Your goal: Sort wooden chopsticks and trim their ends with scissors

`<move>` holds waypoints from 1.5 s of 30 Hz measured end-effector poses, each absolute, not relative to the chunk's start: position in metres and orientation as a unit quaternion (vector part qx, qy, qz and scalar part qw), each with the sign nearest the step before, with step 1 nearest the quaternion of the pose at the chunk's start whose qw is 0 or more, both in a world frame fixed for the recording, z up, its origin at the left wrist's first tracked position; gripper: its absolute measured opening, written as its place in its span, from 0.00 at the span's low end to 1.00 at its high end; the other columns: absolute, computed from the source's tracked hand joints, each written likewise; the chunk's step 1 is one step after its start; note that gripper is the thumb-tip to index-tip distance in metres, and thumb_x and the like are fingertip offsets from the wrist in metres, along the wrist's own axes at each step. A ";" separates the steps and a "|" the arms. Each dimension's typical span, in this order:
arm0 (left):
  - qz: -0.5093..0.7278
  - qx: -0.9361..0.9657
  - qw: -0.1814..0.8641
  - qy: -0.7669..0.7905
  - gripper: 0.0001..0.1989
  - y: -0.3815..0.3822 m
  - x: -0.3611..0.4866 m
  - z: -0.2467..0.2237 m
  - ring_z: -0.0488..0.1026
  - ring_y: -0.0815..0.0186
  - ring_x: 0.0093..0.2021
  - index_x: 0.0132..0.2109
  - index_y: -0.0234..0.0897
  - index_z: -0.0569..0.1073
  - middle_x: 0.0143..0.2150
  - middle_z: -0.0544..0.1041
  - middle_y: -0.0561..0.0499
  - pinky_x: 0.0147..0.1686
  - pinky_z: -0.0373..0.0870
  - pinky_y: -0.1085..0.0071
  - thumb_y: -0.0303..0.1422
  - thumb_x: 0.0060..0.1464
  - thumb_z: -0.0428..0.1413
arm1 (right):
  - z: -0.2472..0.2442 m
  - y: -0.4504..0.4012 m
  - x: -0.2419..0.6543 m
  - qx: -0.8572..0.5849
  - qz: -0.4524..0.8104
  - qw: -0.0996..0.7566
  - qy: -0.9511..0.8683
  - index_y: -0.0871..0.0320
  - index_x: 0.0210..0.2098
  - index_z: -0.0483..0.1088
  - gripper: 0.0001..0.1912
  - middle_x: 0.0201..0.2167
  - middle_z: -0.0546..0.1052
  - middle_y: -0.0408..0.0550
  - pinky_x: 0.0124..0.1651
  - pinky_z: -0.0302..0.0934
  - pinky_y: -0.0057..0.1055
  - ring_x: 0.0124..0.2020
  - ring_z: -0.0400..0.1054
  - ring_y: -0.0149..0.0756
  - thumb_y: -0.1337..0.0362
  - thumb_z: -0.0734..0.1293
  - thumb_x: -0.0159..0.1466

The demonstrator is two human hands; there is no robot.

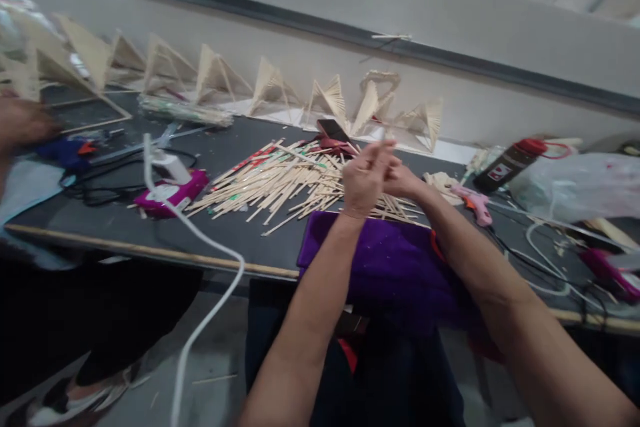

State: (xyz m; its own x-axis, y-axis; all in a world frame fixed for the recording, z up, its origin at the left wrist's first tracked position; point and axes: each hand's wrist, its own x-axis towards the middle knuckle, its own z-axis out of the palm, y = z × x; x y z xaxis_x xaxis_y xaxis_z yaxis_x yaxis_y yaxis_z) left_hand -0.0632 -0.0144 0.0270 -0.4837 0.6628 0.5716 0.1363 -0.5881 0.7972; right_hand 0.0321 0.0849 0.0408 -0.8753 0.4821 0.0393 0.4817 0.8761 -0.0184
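Item: left hand, fingers bent in, brought against the right one; I cannot tell from my remote view whether anything is pinched in it.
Item: right hand, curled and touching the left, its grip likewise hidden; the pairing suggests fine two-handed work.
Item: wooden sticks, a loose heap on the counter, beneath and to the left of both hands, presumably heaped there for easy picking.
Item: purple cloth, on the near side of the hands, draped over the counter's edge and toward the lap, probably as a shield.
Item: pink glue gun, right of the right hand, beside the forearm, I judge for a short reach.
Item: twisted stick pieces, a row beyond the hands, standing by the wall, likely to spare working room.
Item: red-capped bottle, farther right, tilted in my view.
Item: a co-worker's hand, well left, blurred.
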 end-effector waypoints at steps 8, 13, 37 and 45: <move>0.852 0.235 0.391 0.256 0.09 0.000 -0.110 0.030 0.57 0.82 0.12 0.37 0.37 0.74 0.22 0.73 0.57 0.11 0.48 0.81 0.35 0.57 0.51 | 0.051 0.088 0.053 -0.379 0.036 0.056 -0.923 0.56 0.43 0.68 0.14 0.37 0.75 0.48 0.32 0.52 0.25 0.34 0.65 0.35 0.60 0.59 0.60; 0.854 0.206 0.404 0.255 0.10 -0.003 -0.109 0.032 0.55 0.81 0.11 0.35 0.36 0.74 0.20 0.71 0.57 0.10 0.45 0.81 0.31 0.58 0.49 | 0.036 0.096 0.064 -0.371 0.117 0.122 -0.913 0.60 0.35 0.69 0.11 0.30 0.74 0.46 0.28 0.48 0.24 0.29 0.62 0.31 0.62 0.60 0.58; 0.829 0.223 0.408 0.310 0.08 0.003 -0.102 0.029 0.55 0.80 0.11 0.36 0.34 0.71 0.19 0.68 0.57 0.11 0.46 0.82 0.29 0.58 0.48 | 0.028 0.068 0.056 -0.210 0.077 0.034 -0.974 0.52 0.37 0.76 0.13 0.35 0.78 0.46 0.28 0.49 0.26 0.33 0.68 0.34 0.63 0.66 0.51; 0.888 0.178 0.377 0.195 0.08 -0.004 -0.120 0.035 0.55 0.82 0.12 0.37 0.36 0.69 0.18 0.68 0.60 0.12 0.48 0.84 0.33 0.59 0.48 | 0.024 0.109 0.082 -0.263 0.255 0.169 -0.915 0.61 0.34 0.76 0.11 0.28 0.76 0.45 0.29 0.52 0.22 0.28 0.65 0.28 0.67 0.65 0.52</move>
